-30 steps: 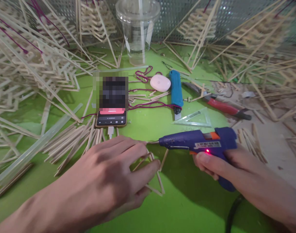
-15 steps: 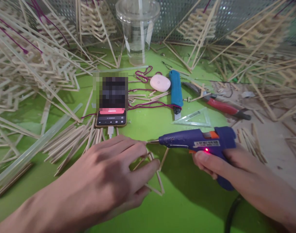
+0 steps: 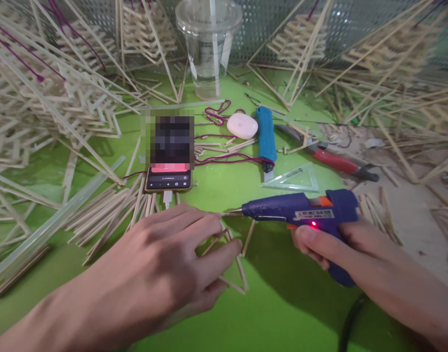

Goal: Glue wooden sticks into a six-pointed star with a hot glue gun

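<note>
My right hand [image 3: 330, 249] is wrapped round a blue hot glue gun [image 3: 304, 210], its thumb on the side near a glowing red light. The gun's metal nozzle points left and ends right by the index fingertip of my left hand [image 3: 183, 254]. That hand is closed, palm down, on a small frame of thin wooden sticks [image 3: 241, 274]. Part of the frame sticks out past the thumb and fingers; the rest lies hidden beneath the hand. Whatever sits at the very nozzle tip is too small to make out.
Behind my hands lie a phone [image 3: 168, 178] on a cable, a pink oval case [image 3: 242, 126], a blue utility knife [image 3: 266, 134], a clear set square [image 3: 293, 181] and red-handled pliers [image 3: 336, 161]. Loose sticks [image 3: 102, 215] lie left. A plastic cup [image 3: 207, 54] stands among stick structures [image 3: 146, 34].
The glue gun has shifted very slightly to the right, its nozzle a touch farther from my left fingertips. My left hand and the stick frame stay in place.
</note>
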Motion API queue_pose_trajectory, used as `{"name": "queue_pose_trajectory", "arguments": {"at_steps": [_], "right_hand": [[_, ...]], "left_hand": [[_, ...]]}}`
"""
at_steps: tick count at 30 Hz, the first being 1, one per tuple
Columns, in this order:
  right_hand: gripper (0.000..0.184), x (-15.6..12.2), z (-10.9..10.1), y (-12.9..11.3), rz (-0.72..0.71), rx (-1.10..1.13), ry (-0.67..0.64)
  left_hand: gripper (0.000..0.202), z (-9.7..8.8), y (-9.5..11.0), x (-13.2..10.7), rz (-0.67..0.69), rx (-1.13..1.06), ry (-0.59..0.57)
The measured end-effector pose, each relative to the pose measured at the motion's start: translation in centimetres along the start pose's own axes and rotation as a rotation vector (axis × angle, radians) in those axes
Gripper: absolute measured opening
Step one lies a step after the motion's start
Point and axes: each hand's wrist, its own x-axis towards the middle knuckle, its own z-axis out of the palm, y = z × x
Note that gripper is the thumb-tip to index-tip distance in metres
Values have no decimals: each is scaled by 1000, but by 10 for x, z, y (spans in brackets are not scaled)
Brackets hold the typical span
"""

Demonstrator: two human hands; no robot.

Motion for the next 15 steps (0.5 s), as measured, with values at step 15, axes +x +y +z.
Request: {"name": "queue_pose_trajectory", "arguments": {"at_steps": [15], "right_hand": [[47,14,-18,5,46,710,-30]], "left_hand": [[22,-7,-3,-8,82,33,-63]]}}
